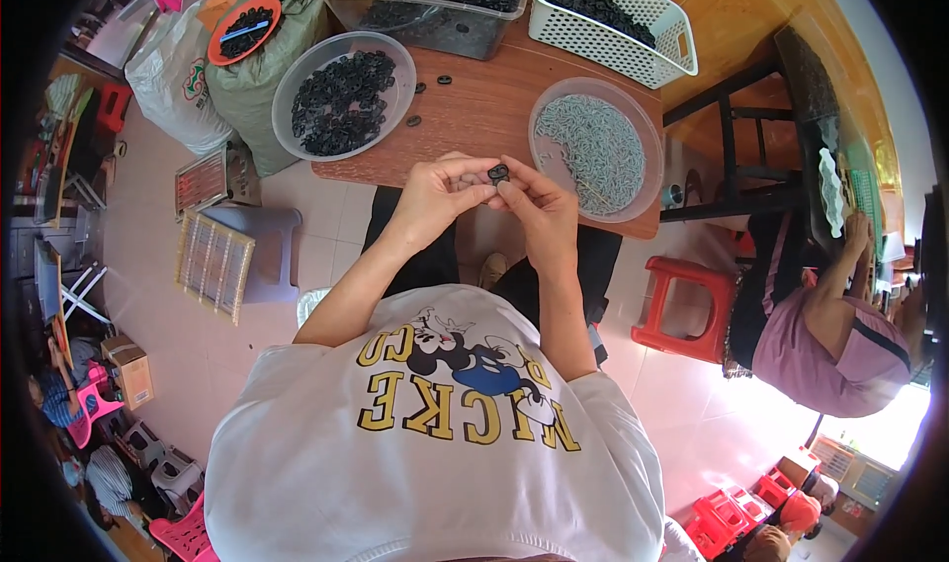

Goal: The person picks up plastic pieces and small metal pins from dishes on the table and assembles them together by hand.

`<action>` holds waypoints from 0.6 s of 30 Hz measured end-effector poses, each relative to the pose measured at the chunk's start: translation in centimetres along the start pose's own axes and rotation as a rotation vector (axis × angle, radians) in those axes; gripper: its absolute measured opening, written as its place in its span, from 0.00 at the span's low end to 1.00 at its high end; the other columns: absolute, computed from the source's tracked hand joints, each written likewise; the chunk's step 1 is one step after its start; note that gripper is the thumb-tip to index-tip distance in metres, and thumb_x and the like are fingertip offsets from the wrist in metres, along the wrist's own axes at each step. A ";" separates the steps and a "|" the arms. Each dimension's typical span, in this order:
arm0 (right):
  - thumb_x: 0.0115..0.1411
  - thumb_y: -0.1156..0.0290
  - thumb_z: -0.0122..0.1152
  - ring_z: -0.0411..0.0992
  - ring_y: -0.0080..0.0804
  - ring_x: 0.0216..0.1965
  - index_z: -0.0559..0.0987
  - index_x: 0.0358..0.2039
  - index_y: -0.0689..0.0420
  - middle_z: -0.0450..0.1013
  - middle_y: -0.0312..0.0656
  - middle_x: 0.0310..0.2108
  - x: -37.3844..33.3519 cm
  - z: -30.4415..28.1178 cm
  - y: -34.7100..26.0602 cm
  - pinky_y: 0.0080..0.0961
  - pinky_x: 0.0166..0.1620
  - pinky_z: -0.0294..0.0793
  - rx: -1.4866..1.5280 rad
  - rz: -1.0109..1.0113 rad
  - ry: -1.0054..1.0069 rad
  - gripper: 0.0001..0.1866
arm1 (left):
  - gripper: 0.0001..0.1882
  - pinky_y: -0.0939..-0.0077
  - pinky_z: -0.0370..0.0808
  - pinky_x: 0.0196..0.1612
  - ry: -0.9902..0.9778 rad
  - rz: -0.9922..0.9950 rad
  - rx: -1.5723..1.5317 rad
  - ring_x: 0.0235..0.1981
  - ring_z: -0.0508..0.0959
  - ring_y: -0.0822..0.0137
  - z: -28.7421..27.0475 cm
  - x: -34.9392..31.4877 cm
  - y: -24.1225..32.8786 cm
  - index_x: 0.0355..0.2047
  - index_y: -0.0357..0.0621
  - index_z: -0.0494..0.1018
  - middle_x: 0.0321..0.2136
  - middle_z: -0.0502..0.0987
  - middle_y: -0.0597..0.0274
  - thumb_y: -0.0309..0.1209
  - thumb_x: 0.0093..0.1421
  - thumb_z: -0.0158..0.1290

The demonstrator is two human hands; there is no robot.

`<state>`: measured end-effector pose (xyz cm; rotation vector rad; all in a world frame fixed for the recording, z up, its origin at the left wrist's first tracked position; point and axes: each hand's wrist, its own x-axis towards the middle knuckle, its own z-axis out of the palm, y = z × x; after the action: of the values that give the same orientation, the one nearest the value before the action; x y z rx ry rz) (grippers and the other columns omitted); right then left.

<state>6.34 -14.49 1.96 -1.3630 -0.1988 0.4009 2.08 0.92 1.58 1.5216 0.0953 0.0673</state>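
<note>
A small black part [498, 173] with an oval, two-holed look sits at the fingertips of both hands, just over the table's near edge. My left hand [435, 204] is closed, pinching it from the left with thumb and forefinger. From the other side, my right hand [546, 211] grips it between thumb and fingers. Whether a screw is in it is too small to tell. Left of the hands stands a clear round bowl [402, 102] of similar black parts [341, 102]. To the right, another round bowl [653, 152] is filled with silvery screws [593, 147].
Loose black parts [413, 121] lie on the brown table [474, 97]. At its far side stand a clear bin [435, 38] and a white basket [682, 53], both with black pieces. A red stool [682, 310] and a seated person [830, 345] are at right; sacks [282, 97] stand left.
</note>
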 end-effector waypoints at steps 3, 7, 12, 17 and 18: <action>0.55 0.82 0.56 0.73 0.22 0.27 0.74 0.47 0.67 0.74 0.39 0.27 0.0 0.0 0.1 0.16 0.34 0.74 0.004 0.006 -0.006 0.17 | 0.17 0.86 0.71 0.37 0.007 0.007 0.029 0.32 0.74 0.78 0.0 -0.2 0.2 0.44 0.36 0.74 0.34 0.72 0.66 0.20 0.52 0.56; 0.55 0.81 0.57 0.73 0.22 0.28 0.74 0.46 0.67 0.75 0.39 0.28 0.0 -0.3 0.4 0.17 0.34 0.74 -0.014 -0.013 -0.031 0.17 | 0.17 0.86 0.70 0.37 -0.006 0.016 0.071 0.32 0.73 0.79 -0.1 -0.4 0.4 0.45 0.37 0.74 0.34 0.72 0.66 0.21 0.52 0.56; 0.55 0.81 0.58 0.74 0.22 0.28 0.74 0.46 0.67 0.75 0.40 0.28 -0.2 -0.1 0.2 0.17 0.34 0.75 -0.011 -0.012 -0.022 0.16 | 0.18 0.86 0.68 0.34 0.007 0.053 0.138 0.29 0.69 0.79 0.0 -0.6 0.6 0.46 0.39 0.73 0.33 0.72 0.66 0.20 0.52 0.55; 0.55 0.81 0.58 0.74 0.23 0.28 0.75 0.44 0.68 0.75 0.41 0.28 -0.3 -0.1 0.6 0.17 0.34 0.75 -0.023 -0.001 -0.004 0.15 | 0.17 0.84 0.69 0.35 -0.001 0.084 0.192 0.30 0.71 0.78 -0.2 -0.8 0.2 0.45 0.39 0.74 0.34 0.73 0.64 0.20 0.53 0.54; 0.55 0.81 0.58 0.75 0.23 0.28 0.75 0.43 0.69 0.75 0.42 0.28 -0.4 0.0 0.6 0.17 0.34 0.75 -0.010 -0.012 -0.005 0.14 | 0.17 0.83 0.70 0.36 -0.005 0.085 0.215 0.32 0.73 0.77 -0.2 -0.9 0.2 0.45 0.38 0.74 0.35 0.73 0.64 0.20 0.53 0.54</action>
<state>5.90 -14.58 1.35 -1.3699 -0.2132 0.3944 1.17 1.00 1.79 1.7403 0.0343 0.1250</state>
